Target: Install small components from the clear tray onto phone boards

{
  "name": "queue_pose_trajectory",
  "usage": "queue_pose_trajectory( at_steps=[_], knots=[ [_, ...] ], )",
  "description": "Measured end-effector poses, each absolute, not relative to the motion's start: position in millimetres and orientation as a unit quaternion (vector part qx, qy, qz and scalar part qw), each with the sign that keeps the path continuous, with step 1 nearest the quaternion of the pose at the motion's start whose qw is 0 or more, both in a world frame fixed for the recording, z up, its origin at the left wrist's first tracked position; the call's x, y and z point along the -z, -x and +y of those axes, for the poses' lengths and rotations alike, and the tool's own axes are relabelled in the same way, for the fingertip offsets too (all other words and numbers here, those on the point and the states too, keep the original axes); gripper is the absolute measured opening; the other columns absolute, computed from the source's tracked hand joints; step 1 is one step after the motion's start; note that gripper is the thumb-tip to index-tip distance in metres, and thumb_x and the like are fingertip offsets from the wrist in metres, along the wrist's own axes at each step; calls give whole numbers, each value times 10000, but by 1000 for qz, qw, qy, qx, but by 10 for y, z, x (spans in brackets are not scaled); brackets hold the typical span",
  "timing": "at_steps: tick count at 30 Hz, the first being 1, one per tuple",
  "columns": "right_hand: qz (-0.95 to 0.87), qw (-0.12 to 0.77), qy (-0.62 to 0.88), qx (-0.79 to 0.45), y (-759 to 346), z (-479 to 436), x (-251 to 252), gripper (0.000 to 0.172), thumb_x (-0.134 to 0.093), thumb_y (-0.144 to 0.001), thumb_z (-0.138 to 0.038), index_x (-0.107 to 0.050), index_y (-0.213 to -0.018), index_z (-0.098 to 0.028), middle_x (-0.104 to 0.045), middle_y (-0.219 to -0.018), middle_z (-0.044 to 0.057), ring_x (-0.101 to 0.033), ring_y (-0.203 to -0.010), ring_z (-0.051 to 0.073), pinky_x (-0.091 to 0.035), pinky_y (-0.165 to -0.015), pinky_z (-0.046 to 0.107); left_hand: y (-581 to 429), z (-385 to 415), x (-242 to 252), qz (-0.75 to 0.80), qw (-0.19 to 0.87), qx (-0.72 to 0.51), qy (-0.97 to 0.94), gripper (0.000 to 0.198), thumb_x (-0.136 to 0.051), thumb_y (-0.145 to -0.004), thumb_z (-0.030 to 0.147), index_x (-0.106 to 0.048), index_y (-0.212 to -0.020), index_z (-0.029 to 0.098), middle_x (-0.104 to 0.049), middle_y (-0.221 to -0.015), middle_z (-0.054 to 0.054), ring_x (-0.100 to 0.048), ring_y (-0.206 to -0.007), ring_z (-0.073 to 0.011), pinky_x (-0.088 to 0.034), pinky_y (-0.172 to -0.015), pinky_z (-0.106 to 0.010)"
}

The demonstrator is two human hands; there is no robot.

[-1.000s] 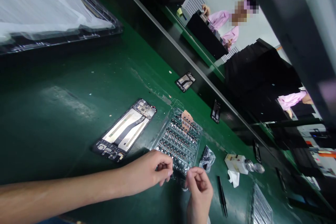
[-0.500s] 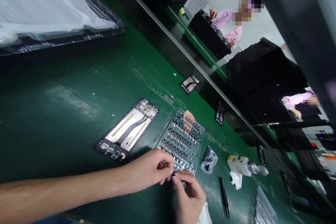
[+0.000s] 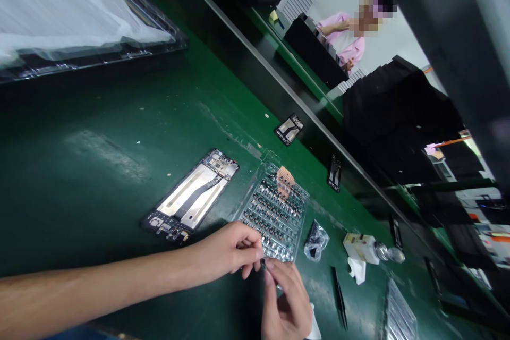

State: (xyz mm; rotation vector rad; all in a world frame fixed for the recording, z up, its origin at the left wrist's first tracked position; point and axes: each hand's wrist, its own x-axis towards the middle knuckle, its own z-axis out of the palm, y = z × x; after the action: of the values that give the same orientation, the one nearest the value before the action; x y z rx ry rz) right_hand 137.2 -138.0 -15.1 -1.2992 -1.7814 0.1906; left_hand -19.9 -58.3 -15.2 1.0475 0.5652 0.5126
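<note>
My left hand (image 3: 239, 249) and my right hand (image 3: 287, 297) meet at the fingertips over the lower edge of a clear tray (image 3: 297, 223) of small parts. Between the pinched fingers is a small black part (image 3: 263, 262), too small to make out fully; both hands grip it. An opened phone (image 3: 195, 196) lies on the green table left of the tray, its metal plate and boards showing. Black tweezers (image 3: 339, 297) lie to the right of my right hand.
A small plastic bag (image 3: 316, 240), a white bottle (image 3: 362, 247) and another clear tray (image 3: 400, 311) are on the right. Further phones (image 3: 289, 129) lie along the ledge. A film-covered tray (image 3: 79, 16) sits upper left. A person in pink (image 3: 345, 37) sits across.
My right hand has turned slightly, its fingers more extended, and more of the small black part shows. The person across has raised a hand toward the head. The view has shifted slightly.
</note>
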Motion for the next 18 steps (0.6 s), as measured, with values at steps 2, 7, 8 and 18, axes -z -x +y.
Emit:
queue_pose_trajectory(
  at_steps=[2,7,8,18],
  knots=[
    [-667,465,575,-90,-1388,-1396,129,243,-574,-776,-38,-663,-935,-198,-695,-813,53,-643,-744,210,-483,-728,386,208,-584,125,262,796,-240,-489,217,-495,-793,281,-542,-631,143,-496,-491,44,-376,-442,-84,-283,-445,-182],
    [-549,427,701,-158,-1475,-1265,-87,157,-605,-808,-248,-656,-940,-179,-696,-854,66,-642,-740,191,-488,-627,282,221,-589,88,261,796,-253,-483,215,-487,-803,275,-529,-636,146,-512,-514,40,-394,-461,-87,-294,-458,-181],
    [-553,399,712,-168,-1499,-1180,-145,183,-604,-810,-282,-651,-958,-185,-695,-889,62,-642,-772,188,-485,-637,269,219,-592,91,263,796,-256,-482,214,-488,-801,279,-523,-634,149,-506,-510,43,-393,-460,-89,-294,-457,-182],
    [-541,184,821,-7,-1450,874,-187,431,-575,-819,-424,-527,-1166,-173,-626,-1054,76,-584,-971,234,-457,-840,419,186,-532,125,302,774,-364,-421,300,-494,-792,436,-482,-654,170,-508,-533,43,-353,-440,-86,-254,-439,-194]
  ],
)
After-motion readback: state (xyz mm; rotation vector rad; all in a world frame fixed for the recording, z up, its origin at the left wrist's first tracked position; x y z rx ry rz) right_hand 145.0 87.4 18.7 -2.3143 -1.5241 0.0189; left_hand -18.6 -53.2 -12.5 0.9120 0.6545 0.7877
